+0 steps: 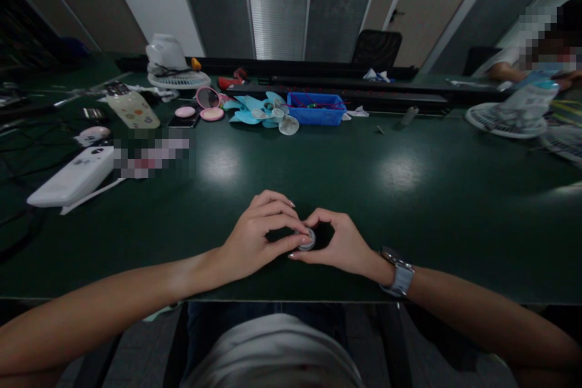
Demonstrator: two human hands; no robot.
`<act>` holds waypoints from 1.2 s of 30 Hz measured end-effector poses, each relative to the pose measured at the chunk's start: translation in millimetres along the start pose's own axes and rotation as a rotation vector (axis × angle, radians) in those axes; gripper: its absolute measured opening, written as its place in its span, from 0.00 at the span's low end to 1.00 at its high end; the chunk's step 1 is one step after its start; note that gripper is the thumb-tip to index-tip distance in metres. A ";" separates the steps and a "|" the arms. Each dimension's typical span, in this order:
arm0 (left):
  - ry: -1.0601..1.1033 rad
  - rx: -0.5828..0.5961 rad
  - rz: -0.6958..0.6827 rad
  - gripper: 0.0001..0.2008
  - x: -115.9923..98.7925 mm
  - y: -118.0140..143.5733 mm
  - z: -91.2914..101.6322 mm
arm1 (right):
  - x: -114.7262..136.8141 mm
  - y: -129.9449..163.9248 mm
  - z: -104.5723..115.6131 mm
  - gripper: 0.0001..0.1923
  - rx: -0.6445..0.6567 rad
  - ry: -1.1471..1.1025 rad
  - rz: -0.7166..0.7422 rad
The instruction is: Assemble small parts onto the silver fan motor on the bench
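Note:
A small round grey thing point(308, 240) with a pale rim sits between my two hands, just above or on the green table; its exact kind is too small to make out. My left hand point(266, 224) has its thumb and fingertips closed on the near face of it. From the other side my right hand point(342, 242) curls its thumb and forefinger around its edge, leaving a gap inside the curl. A watch with a grey strap point(400, 273) is on my right wrist. Fingertips hide part of the round thing.
Light-blue fan blades point(261, 112) lie beside a blue bin point(317, 109) at the back. Left stand a white box-like device point(75, 177), a patterned bottle point(131, 106) and a pink compact mirror point(210, 103). Fan parts point(513, 112) and another person point(513, 66) are at right.

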State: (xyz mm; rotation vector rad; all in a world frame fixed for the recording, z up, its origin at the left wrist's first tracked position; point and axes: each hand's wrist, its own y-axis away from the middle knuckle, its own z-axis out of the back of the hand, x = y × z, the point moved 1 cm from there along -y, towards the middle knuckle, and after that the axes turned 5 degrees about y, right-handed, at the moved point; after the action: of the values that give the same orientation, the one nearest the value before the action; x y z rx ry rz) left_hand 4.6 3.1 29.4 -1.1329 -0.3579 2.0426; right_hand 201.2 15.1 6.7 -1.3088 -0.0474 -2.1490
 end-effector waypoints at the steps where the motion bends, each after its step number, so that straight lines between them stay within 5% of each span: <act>1: -0.002 -0.013 -0.001 0.04 -0.7 0.5 -1.2 | -0.7 0.4 -0.1 0.16 -0.001 0.000 -0.001; 5: 0.102 -0.029 0.027 0.08 0.8 2.9 -3.3 | -3.2 2.0 -1.4 0.16 0.009 -0.013 -0.024; 11: 0.342 0.153 0.173 0.36 3.0 4.3 1.0 | -2.3 2.5 -3.6 0.14 0.056 -0.066 0.013; 17: 0.462 0.249 0.195 0.37 0.0 0.6 8.9 | -3.4 4.6 -5.0 0.15 0.094 -0.094 0.020; 23: 0.384 0.177 0.212 0.33 -3.5 1.7 7.5 | -1.5 5.6 -5.8 0.17 0.088 -0.048 0.020; 30: 0.035 -0.083 0.046 0.17 -10.3 8.4 0.1 | -0.4 4.9 -6.7 0.18 -0.001 0.027 0.071; 36: 0.082 -0.149 -0.007 0.27 -5.5 11.2 -3.6 | 0.1 6.4 -6.3 0.19 -0.023 0.099 0.092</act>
State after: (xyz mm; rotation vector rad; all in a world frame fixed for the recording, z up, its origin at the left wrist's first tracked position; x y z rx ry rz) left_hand 3.9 -8.9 24.4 -1.2996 -0.4790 1.9827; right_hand 199.5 7.7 1.8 -1.1929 0.0766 -2.1385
